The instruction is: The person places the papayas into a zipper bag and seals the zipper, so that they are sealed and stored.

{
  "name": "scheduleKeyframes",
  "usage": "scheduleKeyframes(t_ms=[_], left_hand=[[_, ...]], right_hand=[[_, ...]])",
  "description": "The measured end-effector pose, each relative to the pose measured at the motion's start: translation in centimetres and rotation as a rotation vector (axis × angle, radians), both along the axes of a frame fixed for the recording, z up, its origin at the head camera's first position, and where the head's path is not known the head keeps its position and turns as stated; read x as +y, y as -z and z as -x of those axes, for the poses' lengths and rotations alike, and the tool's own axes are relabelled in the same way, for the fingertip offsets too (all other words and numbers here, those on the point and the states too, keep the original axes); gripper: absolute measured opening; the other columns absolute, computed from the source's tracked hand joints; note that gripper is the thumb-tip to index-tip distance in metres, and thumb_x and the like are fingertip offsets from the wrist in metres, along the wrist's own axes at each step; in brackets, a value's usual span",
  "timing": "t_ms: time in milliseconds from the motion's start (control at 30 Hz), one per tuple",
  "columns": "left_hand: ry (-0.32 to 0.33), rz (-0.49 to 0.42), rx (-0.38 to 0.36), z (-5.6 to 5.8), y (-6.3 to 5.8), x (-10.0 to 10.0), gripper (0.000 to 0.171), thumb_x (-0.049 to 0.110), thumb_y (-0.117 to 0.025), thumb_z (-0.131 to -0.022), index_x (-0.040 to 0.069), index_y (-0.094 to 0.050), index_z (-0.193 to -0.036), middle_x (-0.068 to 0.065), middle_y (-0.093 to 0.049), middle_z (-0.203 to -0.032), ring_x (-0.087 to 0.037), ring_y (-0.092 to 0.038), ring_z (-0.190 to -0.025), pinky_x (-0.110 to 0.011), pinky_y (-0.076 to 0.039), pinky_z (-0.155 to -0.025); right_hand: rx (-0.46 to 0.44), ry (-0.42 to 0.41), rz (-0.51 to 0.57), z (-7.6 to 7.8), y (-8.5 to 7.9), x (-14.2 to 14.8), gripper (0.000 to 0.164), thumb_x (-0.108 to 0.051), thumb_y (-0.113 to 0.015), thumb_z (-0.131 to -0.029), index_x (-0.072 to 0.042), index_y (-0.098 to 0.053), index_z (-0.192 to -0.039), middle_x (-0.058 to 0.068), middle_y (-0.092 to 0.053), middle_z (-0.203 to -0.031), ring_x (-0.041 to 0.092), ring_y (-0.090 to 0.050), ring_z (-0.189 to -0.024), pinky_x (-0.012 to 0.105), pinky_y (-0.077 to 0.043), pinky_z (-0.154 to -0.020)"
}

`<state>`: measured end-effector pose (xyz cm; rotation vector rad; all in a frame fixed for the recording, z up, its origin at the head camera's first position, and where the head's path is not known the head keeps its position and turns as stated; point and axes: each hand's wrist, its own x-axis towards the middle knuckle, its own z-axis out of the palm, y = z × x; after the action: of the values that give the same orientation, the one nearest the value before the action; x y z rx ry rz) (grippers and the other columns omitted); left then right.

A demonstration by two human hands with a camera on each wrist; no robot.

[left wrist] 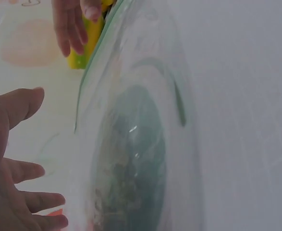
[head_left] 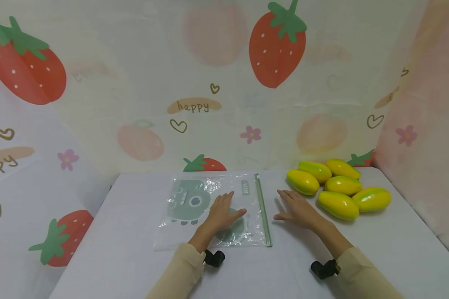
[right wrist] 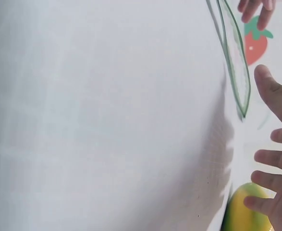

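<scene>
A clear zip bag (head_left: pixel 194 207) with a teal cartoon print and a green zip strip (head_left: pixel 262 209) lies flat on the white table (head_left: pixel 116 257). My left hand (head_left: pixel 221 212) rests palm down on the bag (left wrist: pixel 145 144), fingers straight. My right hand (head_left: pixel 297 207) lies flat on the table just right of the zip strip, fingers spread and holding nothing. Several yellow-green mangoes (head_left: pixel 338 187) lie in a cluster right of it. In the right wrist view the fingers (right wrist: pixel 270 159) reach near one mango (right wrist: pixel 246 211), and the bag's edge (right wrist: pixel 234 57) shows above.
Strawberry-print cloth hangs as a backdrop (head_left: pixel 224 83) behind and at both sides of the table. Bare table surface lies in front of the hands and at the left of the bag.
</scene>
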<state>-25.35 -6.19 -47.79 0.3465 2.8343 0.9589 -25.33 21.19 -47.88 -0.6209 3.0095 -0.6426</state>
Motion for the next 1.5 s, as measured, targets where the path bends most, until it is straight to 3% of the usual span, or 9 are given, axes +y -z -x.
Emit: scheduleKeyframes(t_ms=[233, 367, 533, 733, 900, 1133, 1500], left_hand=[[-0.008, -0.14, 0.039, 0.6, 0.4, 1.3, 0.067, 0.034, -0.061, -0.093, 0.005, -0.036, -0.148, -0.022, -0.039, -0.151, -0.038, -0.032, -0.143, -0.054, -0.028, -0.117], [-0.018, -0.184, 0.01, 0.9, 0.4, 2.2, 0.066, 0.033, -0.062, -0.093, 0.006, -0.038, -0.148, -0.019, -0.04, -0.151, -0.036, -0.034, -0.143, -0.051, -0.029, -0.117], [-0.028, -0.206, -0.011, 1.2, 0.5, 3.1, 0.064, 0.032, -0.062, -0.093, 0.005, -0.04, -0.147, -0.018, -0.042, -0.15, -0.035, -0.036, -0.142, -0.049, -0.029, -0.117], [-0.007, -0.235, 0.023, 1.4, 0.3, 4.0, 0.063, 0.028, -0.065, -0.091, 0.001, -0.043, -0.144, -0.021, -0.045, -0.147, -0.036, -0.039, -0.139, -0.05, -0.031, -0.116], [-0.004, -0.23, 0.057, 1.7, 0.4, 5.2, 0.06, 0.025, -0.065, -0.091, 0.0, -0.046, -0.142, -0.02, -0.048, -0.145, -0.036, -0.043, -0.138, -0.048, -0.034, -0.115], [-0.052, -0.177, 0.062, 1.9, 0.5, 6.8, 0.06, 0.028, -0.069, -0.088, 0.002, -0.05, -0.139, -0.018, -0.053, -0.142, -0.034, -0.048, -0.134, -0.046, -0.039, -0.111], [-0.111, -0.14, 0.083, 1.6, 1.1, 7.3, 0.065, 0.032, -0.076, -0.081, 0.003, -0.054, -0.135, -0.018, -0.06, -0.133, -0.035, -0.056, -0.123, -0.046, -0.048, -0.1]], right_hand=[[-0.08, 0.029, 0.0, 0.9, 0.0, -0.6, 0.087, -0.042, -0.074, -0.083, 0.0, -0.034, -0.148, 0.027, -0.039, -0.149, 0.044, -0.035, -0.139, 0.058, -0.032, -0.112], [-0.128, 0.037, 0.004, 1.3, -0.1, -1.0, 0.089, -0.043, -0.075, -0.082, -0.002, -0.034, -0.149, 0.025, -0.038, -0.151, 0.043, -0.035, -0.14, 0.058, -0.033, -0.112], [-0.122, 0.032, -0.013, 1.4, -0.1, -1.3, 0.088, -0.043, -0.075, -0.082, -0.001, -0.036, -0.148, 0.025, -0.04, -0.15, 0.043, -0.036, -0.138, 0.057, -0.033, -0.112], [-0.091, 0.012, -0.052, 1.5, 0.0, -1.6, 0.087, -0.042, -0.077, -0.08, 0.0, -0.038, -0.147, 0.025, -0.042, -0.148, 0.043, -0.039, -0.137, 0.058, -0.034, -0.111], [-0.071, -0.023, -0.046, 1.5, 0.2, -1.8, 0.084, -0.04, -0.076, -0.082, 0.002, -0.04, -0.145, 0.026, -0.044, -0.146, 0.044, -0.041, -0.135, 0.058, -0.035, -0.11], [-0.063, -0.053, -0.057, 1.5, 0.2, -2.6, 0.075, -0.036, -0.074, -0.085, 0.005, -0.045, -0.141, 0.025, -0.047, -0.144, 0.043, -0.043, -0.134, 0.057, -0.036, -0.11], [-0.055, -0.113, -0.065, 1.6, 0.5, -3.8, 0.06, -0.024, -0.071, -0.087, 0.003, -0.051, -0.137, 0.022, -0.051, -0.142, 0.043, -0.043, -0.133, 0.06, -0.037, -0.108]])
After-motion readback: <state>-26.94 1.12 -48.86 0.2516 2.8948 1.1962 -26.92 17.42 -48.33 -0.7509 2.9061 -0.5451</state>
